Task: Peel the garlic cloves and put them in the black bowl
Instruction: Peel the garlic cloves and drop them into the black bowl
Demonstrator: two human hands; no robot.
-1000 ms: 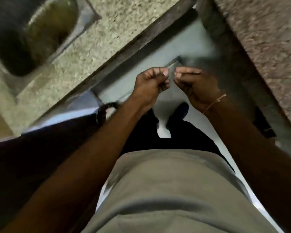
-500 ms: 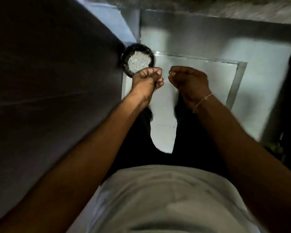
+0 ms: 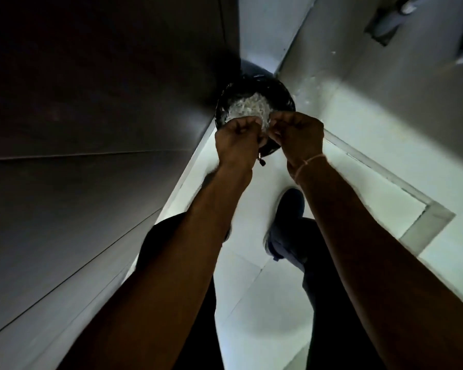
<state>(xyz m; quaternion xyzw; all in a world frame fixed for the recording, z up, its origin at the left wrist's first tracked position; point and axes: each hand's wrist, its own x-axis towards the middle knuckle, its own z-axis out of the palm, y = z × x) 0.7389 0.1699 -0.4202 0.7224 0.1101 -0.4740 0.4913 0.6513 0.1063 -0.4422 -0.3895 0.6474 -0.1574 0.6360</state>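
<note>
Pale floor (image 3: pixel 358 134) holds a black container (image 3: pixel 284 94) of whitish peels (image 3: pixel 247 108).

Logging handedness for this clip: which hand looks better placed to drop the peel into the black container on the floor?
Probably either. The left hand and the right hand both sit curled over the black container of pale scraps; what they pinch is too small to tell.

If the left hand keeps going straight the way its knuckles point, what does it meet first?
Most likely the pale papery heap inside the black container, directly beyond the left hand. Depth is unclear; the hand appears to hover above the floor-level container, so it may pass over its near rim first.
</note>
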